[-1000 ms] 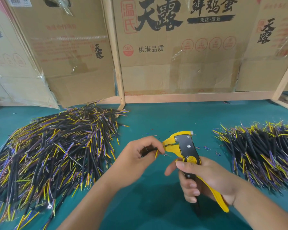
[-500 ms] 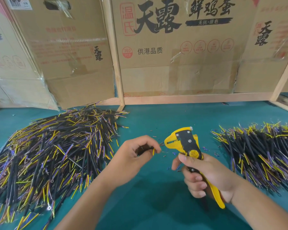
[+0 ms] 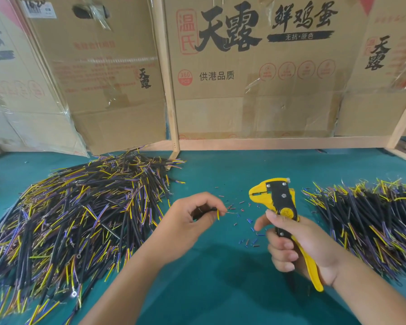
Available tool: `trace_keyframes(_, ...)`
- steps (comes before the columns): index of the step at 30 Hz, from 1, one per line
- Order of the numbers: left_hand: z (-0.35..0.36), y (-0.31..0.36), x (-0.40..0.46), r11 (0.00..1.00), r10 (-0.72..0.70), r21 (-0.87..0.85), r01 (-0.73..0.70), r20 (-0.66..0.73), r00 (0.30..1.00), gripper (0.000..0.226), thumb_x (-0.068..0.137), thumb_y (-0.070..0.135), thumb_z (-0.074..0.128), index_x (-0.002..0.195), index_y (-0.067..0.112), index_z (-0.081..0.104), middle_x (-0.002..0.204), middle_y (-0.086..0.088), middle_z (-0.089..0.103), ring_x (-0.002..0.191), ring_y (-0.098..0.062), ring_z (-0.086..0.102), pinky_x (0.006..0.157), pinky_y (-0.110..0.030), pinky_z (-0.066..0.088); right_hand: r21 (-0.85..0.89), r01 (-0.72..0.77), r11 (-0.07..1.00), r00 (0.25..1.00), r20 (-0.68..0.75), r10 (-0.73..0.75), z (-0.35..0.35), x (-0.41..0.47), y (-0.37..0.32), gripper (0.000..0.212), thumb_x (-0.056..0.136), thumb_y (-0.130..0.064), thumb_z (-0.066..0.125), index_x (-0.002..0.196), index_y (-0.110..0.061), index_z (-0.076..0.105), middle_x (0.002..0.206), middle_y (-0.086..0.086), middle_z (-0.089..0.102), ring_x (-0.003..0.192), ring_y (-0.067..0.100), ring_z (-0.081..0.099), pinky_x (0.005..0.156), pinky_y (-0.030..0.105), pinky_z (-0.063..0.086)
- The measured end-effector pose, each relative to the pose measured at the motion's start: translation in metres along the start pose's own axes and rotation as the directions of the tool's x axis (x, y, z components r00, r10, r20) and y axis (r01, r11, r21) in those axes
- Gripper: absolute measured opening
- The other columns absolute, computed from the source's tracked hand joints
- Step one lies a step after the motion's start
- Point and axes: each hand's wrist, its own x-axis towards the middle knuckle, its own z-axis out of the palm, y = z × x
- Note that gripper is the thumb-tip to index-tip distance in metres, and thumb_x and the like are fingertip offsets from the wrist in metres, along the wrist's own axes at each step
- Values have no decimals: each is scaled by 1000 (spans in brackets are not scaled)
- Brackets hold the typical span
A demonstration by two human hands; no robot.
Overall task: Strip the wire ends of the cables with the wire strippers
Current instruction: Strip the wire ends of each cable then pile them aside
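Note:
My left hand (image 3: 188,221) pinches a short black cable (image 3: 204,211) whose yellow wire end (image 3: 218,214) and a thin bare strand stick out toward the right. My right hand (image 3: 298,247) grips the handles of the yellow and black wire strippers (image 3: 279,202), held upright with the jaws pointing left. The jaws stand apart from the cable end, with a gap of green table between them. A big pile of black cables with yellow and purple wires (image 3: 68,219) lies at the left. A second pile (image 3: 370,219) lies at the right.
Small bits of stripped insulation (image 3: 246,228) lie scattered on the green table (image 3: 220,289) between my hands. Cardboard boxes (image 3: 256,66) and a wooden frame (image 3: 267,144) wall off the back of the table.
The strippers have come off the cable end and moved right and up. My left hand has drawn the cable back to the left, and a bare strand now shows at its tip.

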Motion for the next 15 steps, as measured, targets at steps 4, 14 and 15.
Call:
trace_keyframes(4, 2, -1, 0, 999, 21, -31, -21, -3, 1000, 31, 93, 13, 58, 112, 36, 65, 97, 2, 72, 90, -21, 63, 80, -27, 49, 128, 21, 992, 998, 48, -27, 1, 4, 2, 34, 90, -26, 68, 105, 4, 70, 67, 8, 38, 57, 24, 39, 59, 41, 45)
trace_keyframes(14, -1, -13, 2, 871, 31, 490, 30, -117, 993, 18, 96, 22, 65, 113, 27, 64, 83, 19, 71, 67, -10, 59, 68, -24, 46, 487, 99, 868, 995, -63, -78, 6, 19, 15, 47, 78, -5, 53, 125, -5, 56, 108, 26, 66, 94, 37, 69, 85, 49, 59)
trace_keyframes(15, -2, -14, 2, 845, 44, 532, 45, -153, 987, 6, 95, 24, 66, 100, 22, 66, 71, 12, 66, 63, -12, 54, 62, -26, 42, 534, 144, 833, 988, -122, -93, 7, 21, 17, 47, 79, -5, 52, 127, -6, 54, 112, 27, 67, 99, 38, 70, 86, 51, 59)
